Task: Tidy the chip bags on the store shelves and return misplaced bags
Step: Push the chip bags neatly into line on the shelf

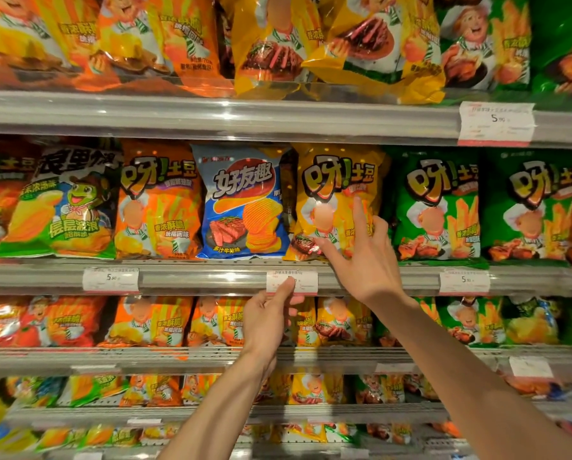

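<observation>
Take the blue chip bag (pixel 244 202) on the middle shelf (pixel 191 277) as your landmark: it stands upright at the shelf's front edge, the only blue one in a row of orange, yellow and green bags.

Your right hand (pixel 361 257) is just to the right of the blue bag, fingers spread wide and loose, fingertips (pixel 357 207) resting on the face of the yellow chip bag (pixel 337 180) that stands next to it. The hand is flat against the front and is not gripping anything.

Your left hand (pixel 268 318) is below the blue bag, a little to the right, with the index finger stretched out and touching the white price tag (pixel 306 282) on the shelf rail; the other fingers are curled in, with nothing in them.

Left of the blue bag stands an orange chip bag (pixel 158 207), and beyond that a green-and-orange bag (pixel 62 207) with a cartoon frog, tilted and overlapping its neighbour. Right of the yellow bag come two green chip bags (pixel 437 207).
</observation>
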Action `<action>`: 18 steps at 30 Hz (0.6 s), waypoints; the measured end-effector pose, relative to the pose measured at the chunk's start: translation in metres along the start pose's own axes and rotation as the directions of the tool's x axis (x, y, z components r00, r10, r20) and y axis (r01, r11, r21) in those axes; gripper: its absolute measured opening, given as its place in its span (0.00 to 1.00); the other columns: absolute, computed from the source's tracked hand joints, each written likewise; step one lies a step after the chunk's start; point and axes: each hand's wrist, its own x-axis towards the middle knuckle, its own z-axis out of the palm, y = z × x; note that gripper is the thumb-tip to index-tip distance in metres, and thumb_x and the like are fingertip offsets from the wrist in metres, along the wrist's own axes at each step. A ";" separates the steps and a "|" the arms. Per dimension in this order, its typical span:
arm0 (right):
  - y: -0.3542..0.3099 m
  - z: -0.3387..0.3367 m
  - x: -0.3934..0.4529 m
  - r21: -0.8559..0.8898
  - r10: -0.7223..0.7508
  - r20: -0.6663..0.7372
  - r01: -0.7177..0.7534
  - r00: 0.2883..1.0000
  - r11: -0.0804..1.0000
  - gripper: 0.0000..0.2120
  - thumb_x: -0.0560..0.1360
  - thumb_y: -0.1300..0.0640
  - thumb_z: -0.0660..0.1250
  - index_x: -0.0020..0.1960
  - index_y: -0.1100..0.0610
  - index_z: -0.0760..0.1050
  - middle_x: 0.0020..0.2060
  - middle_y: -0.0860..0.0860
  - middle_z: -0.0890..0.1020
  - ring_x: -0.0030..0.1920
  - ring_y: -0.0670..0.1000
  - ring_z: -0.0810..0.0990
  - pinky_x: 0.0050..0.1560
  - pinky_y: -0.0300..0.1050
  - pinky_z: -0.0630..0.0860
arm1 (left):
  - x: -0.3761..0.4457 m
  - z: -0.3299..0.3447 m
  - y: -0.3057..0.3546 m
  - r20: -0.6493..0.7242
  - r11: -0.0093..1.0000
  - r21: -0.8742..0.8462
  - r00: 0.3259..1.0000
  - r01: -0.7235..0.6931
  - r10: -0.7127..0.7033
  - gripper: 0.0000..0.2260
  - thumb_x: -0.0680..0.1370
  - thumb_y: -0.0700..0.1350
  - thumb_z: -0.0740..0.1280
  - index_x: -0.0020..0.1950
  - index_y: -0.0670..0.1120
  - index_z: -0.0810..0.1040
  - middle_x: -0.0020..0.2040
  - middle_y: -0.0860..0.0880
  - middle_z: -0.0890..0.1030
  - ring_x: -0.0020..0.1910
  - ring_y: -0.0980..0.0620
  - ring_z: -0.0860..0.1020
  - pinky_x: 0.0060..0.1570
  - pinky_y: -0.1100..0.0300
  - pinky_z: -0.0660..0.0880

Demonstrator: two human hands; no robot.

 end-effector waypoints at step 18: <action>0.072 0.029 -0.117 -0.204 -0.153 0.006 0.151 0.988 0.967 0.36 0.82 0.36 0.54 0.82 0.56 0.54 0.82 0.59 0.52 0.82 0.60 0.49 0.79 0.64 0.55 | 0.002 0.001 -0.014 0.017 0.979 0.154 0.991 -0.137 0.136 0.17 0.79 0.56 0.69 0.45 0.42 0.82 0.33 0.53 0.85 0.31 0.59 0.78 0.36 0.67 0.73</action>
